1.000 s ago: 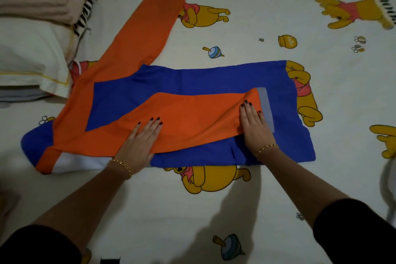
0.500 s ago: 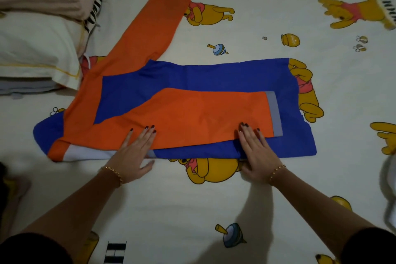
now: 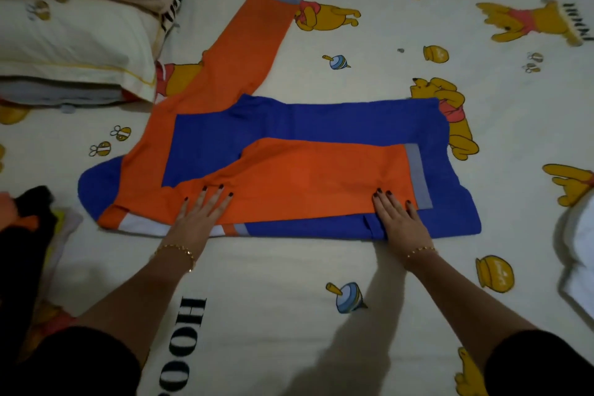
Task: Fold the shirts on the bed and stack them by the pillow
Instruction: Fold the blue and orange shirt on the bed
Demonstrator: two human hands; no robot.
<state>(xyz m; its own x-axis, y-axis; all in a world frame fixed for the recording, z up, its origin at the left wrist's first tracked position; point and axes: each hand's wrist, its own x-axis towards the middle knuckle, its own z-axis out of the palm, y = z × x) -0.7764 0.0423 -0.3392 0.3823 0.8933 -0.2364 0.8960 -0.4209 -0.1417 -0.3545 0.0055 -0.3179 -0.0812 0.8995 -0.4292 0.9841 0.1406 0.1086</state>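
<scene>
1. Single view: head cam, worn by the person, pointing forward and steeply down onto the bed sheet (image 3: 289, 315).
2. Close range. Both forearms come in from the bottom corners. The left hand (image 3: 196, 219) and right hand (image 3: 400, 222) sit just below frame centre.
3. Wide-angle coverage. The shirt (image 3: 305, 125) fills mid-frame, the pillow (image 3: 74, 42) is at upper left, and sheet runs to every edge.
</scene>
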